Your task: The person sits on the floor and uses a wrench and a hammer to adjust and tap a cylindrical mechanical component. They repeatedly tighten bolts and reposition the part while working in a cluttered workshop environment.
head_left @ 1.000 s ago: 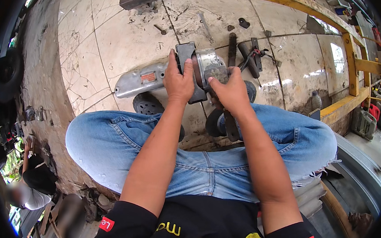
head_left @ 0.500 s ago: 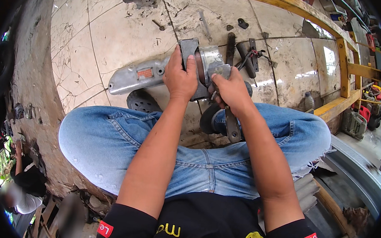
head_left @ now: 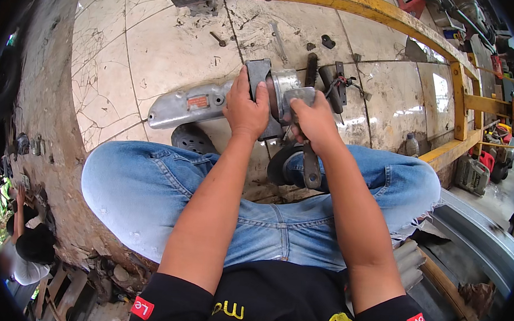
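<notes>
My left hand (head_left: 245, 109) grips a dark grey metal bracket (head_left: 258, 71) that sits around a brownish ring on a silver cylindrical metal part (head_left: 280, 78). My right hand (head_left: 311, 119) is closed on a flat grey metal piece (head_left: 300, 93) against that part; a bar with a holed end (head_left: 312, 170) hangs below it, partly hidden by my fingers. Beside them, a long silver cover with an orange label (head_left: 177, 110) lies on the tiles. Just right of my right hand lie a dark cylinder with wires (head_left: 332, 91) and a dark rod (head_left: 311, 69).
A yellow steel frame (head_left: 368, 12) borders the back and right. Bolts (head_left: 218, 38) and small parts lie on the tiled floor (head_left: 145, 51). Jerrycans (head_left: 470, 175) and steel channels (head_left: 484, 230) are at right, a plastic bottle (head_left: 412, 144) nearer. Another person (head_left: 31, 246) works at lower left.
My hands stay on the parts, which have shifted slightly. The flat piece in my right hand now sits at a slightly different angle. The other person at lower left has shifted a little.
</notes>
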Tool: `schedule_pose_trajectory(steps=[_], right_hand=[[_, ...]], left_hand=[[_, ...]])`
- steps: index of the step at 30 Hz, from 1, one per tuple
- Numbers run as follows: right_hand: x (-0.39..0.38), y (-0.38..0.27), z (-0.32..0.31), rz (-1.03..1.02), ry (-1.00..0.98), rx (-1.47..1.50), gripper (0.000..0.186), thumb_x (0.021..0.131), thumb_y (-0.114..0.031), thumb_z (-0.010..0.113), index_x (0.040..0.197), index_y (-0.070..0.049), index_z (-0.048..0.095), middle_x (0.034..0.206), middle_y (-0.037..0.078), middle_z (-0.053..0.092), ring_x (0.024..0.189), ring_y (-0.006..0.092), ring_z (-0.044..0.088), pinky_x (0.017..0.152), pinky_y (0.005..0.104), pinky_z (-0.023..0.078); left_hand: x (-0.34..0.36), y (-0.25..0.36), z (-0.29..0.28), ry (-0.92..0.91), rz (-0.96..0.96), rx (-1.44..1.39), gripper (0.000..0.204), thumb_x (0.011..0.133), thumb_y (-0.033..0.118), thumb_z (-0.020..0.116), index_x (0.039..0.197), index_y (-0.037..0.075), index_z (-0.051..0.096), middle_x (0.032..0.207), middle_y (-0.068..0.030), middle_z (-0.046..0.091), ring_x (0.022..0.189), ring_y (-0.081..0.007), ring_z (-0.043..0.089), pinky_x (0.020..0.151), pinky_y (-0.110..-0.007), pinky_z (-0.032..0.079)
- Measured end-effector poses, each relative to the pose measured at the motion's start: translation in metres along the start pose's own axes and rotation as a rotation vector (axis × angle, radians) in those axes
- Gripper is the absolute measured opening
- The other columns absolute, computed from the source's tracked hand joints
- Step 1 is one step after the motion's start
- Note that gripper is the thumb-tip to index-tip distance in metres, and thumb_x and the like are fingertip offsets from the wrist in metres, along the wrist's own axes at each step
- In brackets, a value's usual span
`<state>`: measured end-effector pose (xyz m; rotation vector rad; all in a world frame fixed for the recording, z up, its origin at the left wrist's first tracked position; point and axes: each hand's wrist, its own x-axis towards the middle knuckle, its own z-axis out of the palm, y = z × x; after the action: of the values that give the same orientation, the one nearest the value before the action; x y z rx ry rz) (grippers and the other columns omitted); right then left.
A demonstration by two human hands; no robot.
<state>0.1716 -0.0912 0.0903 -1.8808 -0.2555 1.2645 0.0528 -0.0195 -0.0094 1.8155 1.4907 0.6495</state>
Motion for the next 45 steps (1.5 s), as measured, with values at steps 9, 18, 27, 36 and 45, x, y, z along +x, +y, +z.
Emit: schedule_pose_trajectory(steps=[9, 18, 27, 36, 45], right_hand=[[0.003, 0.011, -0.013, -0.107, 0.004, -0.159, 0.033, 0.089, -0.021, 0.066, 0.108, 0.003, 0.053, 0.084, 0.017, 0.068, 0.068, 0.0263, 0.067, 0.058, 0.0372, 0.051], [0.022, 0.042, 0.004, -0.416, 0.245, -0.304, 0.038, 0.087, -0.029, 0.071, 0.098, 0.003, 0.053, 0.092, 0.029, 0.068, 0.089, 0.0448, 0.067, 0.079, 0.0454, 0.051], [0.023, 0.044, 0.010, -0.452, 0.297, -0.412, 0.037, 0.088, -0.029, 0.069, 0.096, 0.002, 0.051, 0.089, 0.031, 0.067, 0.088, 0.0501, 0.064, 0.077, 0.0499, 0.050], [0.025, 0.049, 0.015, -0.493, 0.267, -0.326, 0.035, 0.088, -0.025, 0.069, 0.097, 0.003, 0.050, 0.088, 0.029, 0.067, 0.084, 0.0467, 0.066, 0.075, 0.0479, 0.051], [0.003, 0.018, -0.010, -0.242, 0.151, -0.126, 0.045, 0.091, -0.022, 0.067, 0.118, 0.005, 0.044, 0.081, 0.014, 0.064, 0.049, 0.0187, 0.059, 0.045, 0.0313, 0.048]], left_hand=[[0.011, 0.009, -0.005, -0.084, -0.189, -0.007, 0.069, 0.090, 0.046, 0.055, 0.147, 0.009, 0.044, 0.140, -0.0150, 0.054, 0.128, -0.0352, 0.050, 0.106, -0.056, 0.033], [0.011, 0.023, -0.006, -0.034, -0.232, 0.045, 0.066, 0.089, 0.047, 0.054, 0.142, 0.007, 0.051, 0.136, -0.0132, 0.059, 0.125, -0.0333, 0.053, 0.106, -0.054, 0.032], [0.010, 0.023, -0.003, -0.002, -0.205, 0.077, 0.066, 0.089, 0.047, 0.055, 0.141, 0.006, 0.052, 0.136, -0.0129, 0.059, 0.124, -0.0325, 0.054, 0.107, -0.054, 0.031], [0.010, 0.029, -0.002, -0.014, -0.232, 0.117, 0.066, 0.090, 0.047, 0.053, 0.144, 0.009, 0.049, 0.139, -0.0104, 0.056, 0.127, -0.0315, 0.051, 0.107, -0.056, 0.028], [0.012, 0.023, -0.002, -0.031, -0.229, 0.095, 0.065, 0.091, 0.048, 0.053, 0.143, 0.009, 0.049, 0.139, -0.0104, 0.056, 0.128, -0.0318, 0.051, 0.107, -0.060, 0.028]])
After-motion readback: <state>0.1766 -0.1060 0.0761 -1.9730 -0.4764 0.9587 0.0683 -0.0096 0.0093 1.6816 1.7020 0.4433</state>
